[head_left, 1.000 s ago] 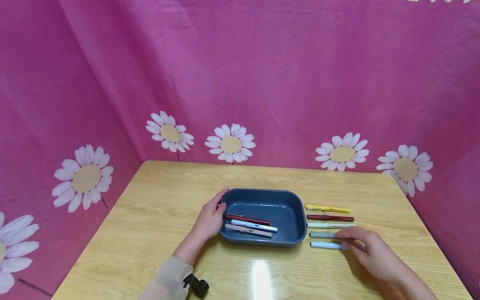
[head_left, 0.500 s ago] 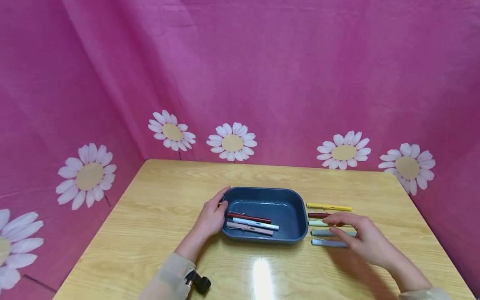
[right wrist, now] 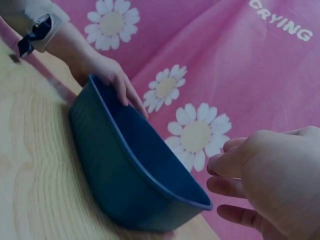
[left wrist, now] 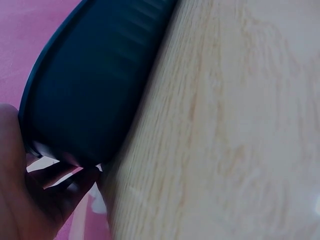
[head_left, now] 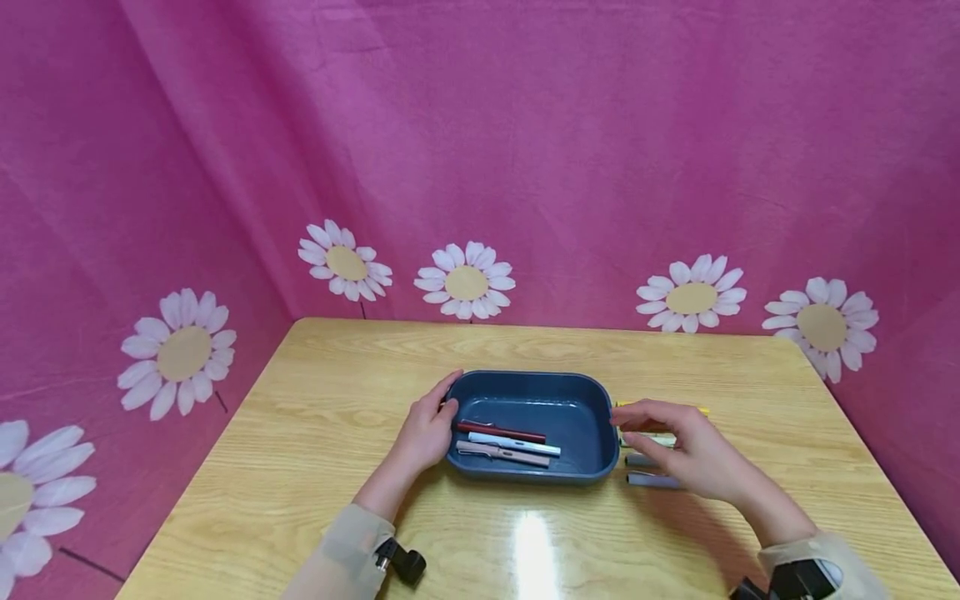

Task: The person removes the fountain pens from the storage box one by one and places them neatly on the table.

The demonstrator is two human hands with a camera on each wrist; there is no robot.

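My left hand grips the left end of a dark blue plastic bin, its thumb over the rim. In the left wrist view its fingers reach round the bin's outer wall. A dark red pen, a white pen and a mauve pen lie in the bin. My right hand holds nothing, its fingertips right at the bin's right rim. Under and behind it lie a yellow pen, a pale green pen, a grey-green pen and a lavender pen, partly hidden.
The wooden table ends at the back against a pink curtain with daisies. A black wrist camera sits on the left sleeve, another camera on the right.
My right hand has risen off the row of pens and moved left to the bin's right rim. My left hand has kept its grip on the bin.
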